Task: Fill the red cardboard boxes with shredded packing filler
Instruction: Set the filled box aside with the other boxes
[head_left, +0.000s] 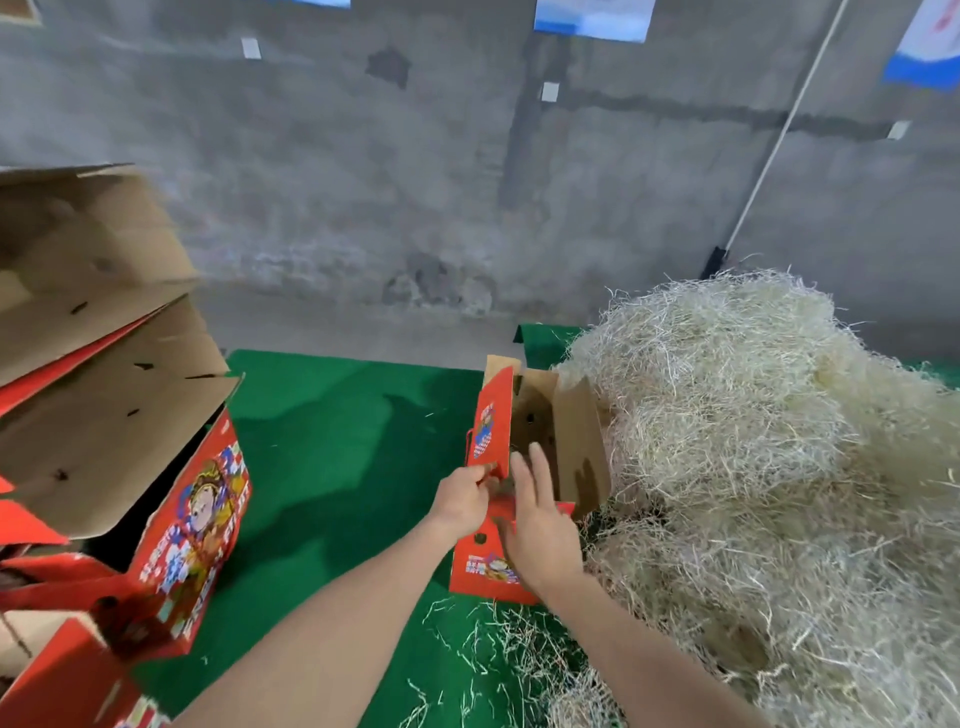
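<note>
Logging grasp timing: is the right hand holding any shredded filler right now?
No, the right hand is open and empty, fingers spread over the red box, with the filler pile beside it.

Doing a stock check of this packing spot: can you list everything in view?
open red box: one, red outside, brown inside, mat centre
stacked red boxes: several, count unclear, red and brown, left
filler pile: one, pale straw, right side
loose filler strands: scattered, pale, mat bottom
green mat: one, green, floor
wall: one, grey, behind
posters: three partly seen, blue-white, wall top
pole: one, white, leaning upper right
left hand: one, pinches open red box's flap
right hand: one, fingers straight, over its near side
</note>
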